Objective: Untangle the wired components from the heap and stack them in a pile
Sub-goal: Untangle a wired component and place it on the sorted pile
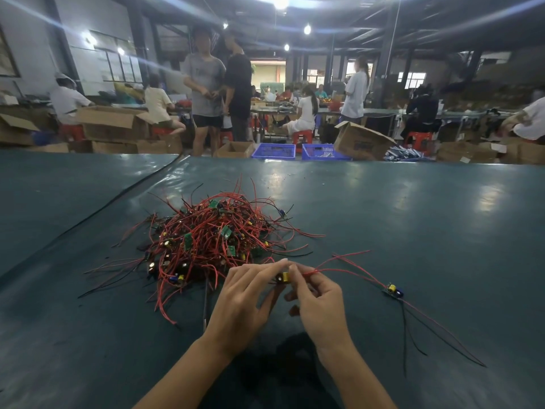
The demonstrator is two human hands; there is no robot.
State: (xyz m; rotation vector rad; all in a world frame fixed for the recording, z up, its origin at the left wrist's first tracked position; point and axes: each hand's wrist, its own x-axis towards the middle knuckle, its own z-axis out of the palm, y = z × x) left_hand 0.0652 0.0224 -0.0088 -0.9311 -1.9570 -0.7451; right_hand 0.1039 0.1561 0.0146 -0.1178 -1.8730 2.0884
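— One dark teal sheet-covered bench point(413, 216) is seen; what is laid on it?
— Mid-bench, a tangled heap of red and black wired green circuit boards point(206, 240) is spread.
— What is being held?
— Just beside the heap, a small yellow wired component point(285, 276) is pinched by the fingers of the left hand point(244, 296). A red wire is pinched by the fingers of the right hand point(318, 302). Further right, one small freed board with a yellow part point(392, 290) is laid apart, with its leads trailing.
— Which step is judged to be in hand?
— Separation of a second piece, it seems. Its wires would need to be drawn clear, and then it would be laid on the freed one so that a pile is begun.
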